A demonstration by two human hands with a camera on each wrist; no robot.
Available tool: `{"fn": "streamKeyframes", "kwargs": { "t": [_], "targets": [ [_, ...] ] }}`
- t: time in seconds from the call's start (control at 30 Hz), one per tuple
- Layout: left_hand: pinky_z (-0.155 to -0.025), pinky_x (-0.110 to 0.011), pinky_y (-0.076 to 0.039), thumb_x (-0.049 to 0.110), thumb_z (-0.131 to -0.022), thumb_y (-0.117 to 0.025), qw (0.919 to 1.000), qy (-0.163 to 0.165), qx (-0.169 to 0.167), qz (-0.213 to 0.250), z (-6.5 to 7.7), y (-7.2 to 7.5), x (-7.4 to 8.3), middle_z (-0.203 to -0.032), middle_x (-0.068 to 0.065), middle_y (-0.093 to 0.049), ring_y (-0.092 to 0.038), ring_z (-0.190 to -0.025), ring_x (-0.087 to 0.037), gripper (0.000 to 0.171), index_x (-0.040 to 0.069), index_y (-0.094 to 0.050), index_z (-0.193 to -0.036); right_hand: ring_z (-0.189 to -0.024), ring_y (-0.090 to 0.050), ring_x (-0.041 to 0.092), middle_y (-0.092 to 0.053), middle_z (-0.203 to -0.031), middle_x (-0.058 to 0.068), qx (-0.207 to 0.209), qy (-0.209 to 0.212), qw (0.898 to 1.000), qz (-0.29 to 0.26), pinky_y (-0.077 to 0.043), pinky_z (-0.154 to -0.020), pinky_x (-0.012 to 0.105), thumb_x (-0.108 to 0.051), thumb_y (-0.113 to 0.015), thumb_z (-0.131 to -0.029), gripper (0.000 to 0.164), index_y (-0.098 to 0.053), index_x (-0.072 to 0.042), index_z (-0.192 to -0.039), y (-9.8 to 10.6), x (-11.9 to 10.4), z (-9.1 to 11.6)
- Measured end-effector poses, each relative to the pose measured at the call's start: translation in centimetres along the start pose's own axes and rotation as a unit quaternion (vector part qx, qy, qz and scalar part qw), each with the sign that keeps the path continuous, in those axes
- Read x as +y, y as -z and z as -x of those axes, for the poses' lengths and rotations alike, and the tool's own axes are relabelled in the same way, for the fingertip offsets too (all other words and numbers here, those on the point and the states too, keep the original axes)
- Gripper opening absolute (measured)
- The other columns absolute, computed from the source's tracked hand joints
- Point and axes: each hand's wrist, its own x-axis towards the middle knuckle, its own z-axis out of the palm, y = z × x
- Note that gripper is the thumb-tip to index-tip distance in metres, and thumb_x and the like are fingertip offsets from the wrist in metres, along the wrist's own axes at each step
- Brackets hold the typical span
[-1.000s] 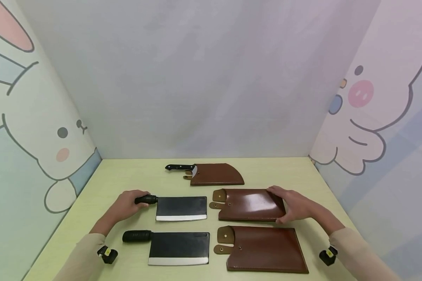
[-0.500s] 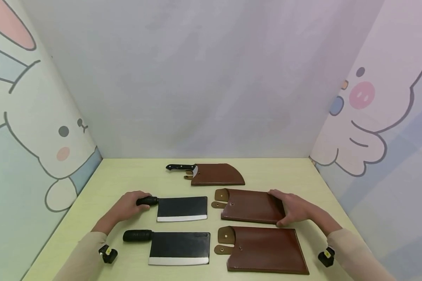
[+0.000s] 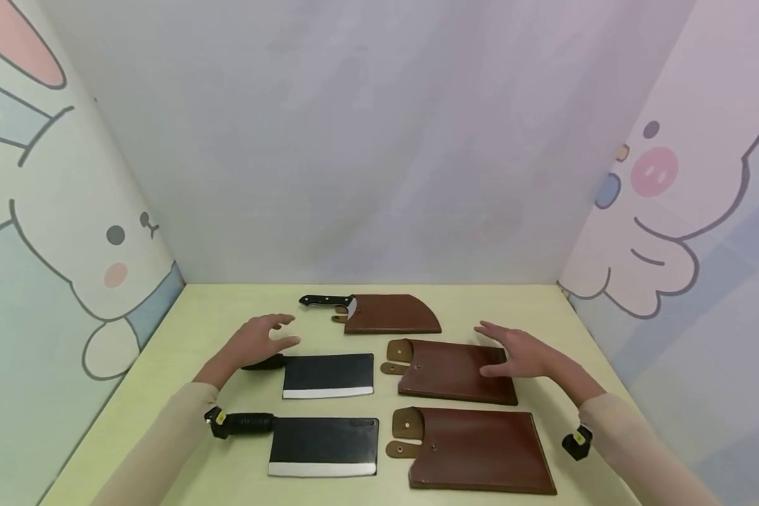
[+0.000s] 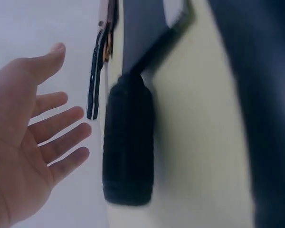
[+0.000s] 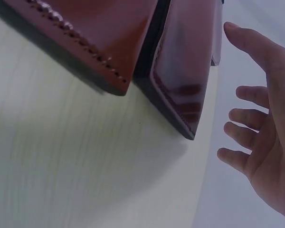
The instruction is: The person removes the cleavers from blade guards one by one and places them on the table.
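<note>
Head view, lower centre: the upper cleaver (image 3: pixel 327 372) lies left to right, handle (image 4: pixel 128 142) just below the nearer left hand (image 3: pixel 256 342). The right hand (image 3: pixel 523 353) hovers over the middle sheath (image 3: pixel 443 369). Both hands' fingers are spread, holding nothing.

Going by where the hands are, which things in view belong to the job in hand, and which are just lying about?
Likely in the job:
middle cleaver, nearest the left hand
middle sheath, nearest the right hand

Lying about, untouched (though similar, so possibly part of it):
front cleaver
front sheath
knife in the back sheath
</note>
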Motion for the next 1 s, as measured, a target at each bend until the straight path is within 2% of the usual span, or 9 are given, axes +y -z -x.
{"fn": "streamKeyframes", "kwargs": {
  "t": [0.23, 0.33, 0.47, 0.67, 0.9, 1.0],
  "targets": [
    [-0.102, -0.063, -0.046, 0.049, -0.097, -0.067, 0.9993, 0.001, 0.035, 0.010, -3.2, -0.6, 1.3, -0.145, -0.024, -0.055, -0.055, -0.129, -0.044, 0.069, 0.003, -0.053, -0.147, -0.142, -0.043, 0.046, -0.036, -0.161, 0.023, 0.025, 0.011, 1.000, 0.004, -0.040, -0.108, 0.065, -0.059, -0.071, -0.090, 0.089, -0.042, -0.006, -0.156, 0.6, -1.0, -3.4],
    [-0.108, -0.063, -0.041, 0.045, -0.097, -0.068, 0.9990, -0.003, 0.043, 0.008, -4.4, -0.8, 1.1, -0.148, -0.024, -0.052, -0.049, -0.135, -0.045, 0.068, 0.002, -0.051, -0.148, -0.142, -0.042, 0.046, -0.035, -0.161, 0.023, 0.043, 0.015, 0.999, 0.000, -0.040, -0.108, 0.065, -0.064, -0.068, -0.090, 0.092, -0.042, -0.005, -0.156, 0.3, -1.2, -5.0],
    [-0.113, -0.063, -0.036, 0.040, -0.099, -0.067, 0.9994, -0.002, 0.034, 0.001, -5.7, -1.4, 0.3, -0.152, -0.026, -0.047, -0.043, -0.140, -0.046, 0.068, 0.000, -0.046, -0.150, -0.142, -0.042, 0.047, -0.037, -0.160, 0.024, 0.068, 0.008, 0.998, -0.007, -0.039, -0.109, 0.065, -0.065, -0.068, -0.090, 0.093, -0.043, -0.004, -0.155, -0.4, -1.4, -6.8],
    [-0.115, -0.062, -0.033, 0.037, -0.101, -0.065, 0.9991, 0.024, 0.033, 0.012, -7.1, -2.6, -1.2, -0.154, -0.029, -0.041, -0.039, -0.142, -0.048, 0.070, -0.004, -0.041, -0.152, -0.141, -0.044, 0.044, -0.043, -0.156, 0.023, 0.097, -0.004, 0.995, -0.032, -0.040, -0.111, 0.062, -0.056, -0.072, -0.090, 0.090, -0.042, -0.001, -0.154, -1.3, -2.2, -9.1],
    [-0.115, -0.062, -0.034, 0.035, -0.101, -0.066, 0.9961, 0.043, 0.017, 0.075, -8.1, -3.5, -2.2, -0.156, -0.030, -0.039, -0.039, -0.142, -0.049, 0.073, -0.005, -0.037, -0.154, -0.139, -0.046, 0.044, -0.046, -0.154, 0.023, 0.087, -0.023, 0.995, -0.047, -0.042, -0.110, 0.060, -0.055, -0.074, -0.090, 0.092, -0.040, 0.001, -0.155, -2.9, -2.9, -11.7],
    [-0.117, -0.062, -0.031, 0.036, -0.101, -0.066, 0.9958, 0.044, 0.012, 0.079, -8.5, -3.8, -2.2, -0.156, -0.030, -0.038, -0.035, -0.145, -0.049, 0.073, -0.005, -0.037, -0.154, -0.140, -0.047, 0.042, -0.046, -0.154, 0.022, 0.078, -0.028, 0.996, -0.045, -0.042, -0.111, 0.058, -0.056, -0.074, -0.090, 0.093, -0.039, 0.000, -0.155, -3.5, -3.1, -12.6]
  ]
}}
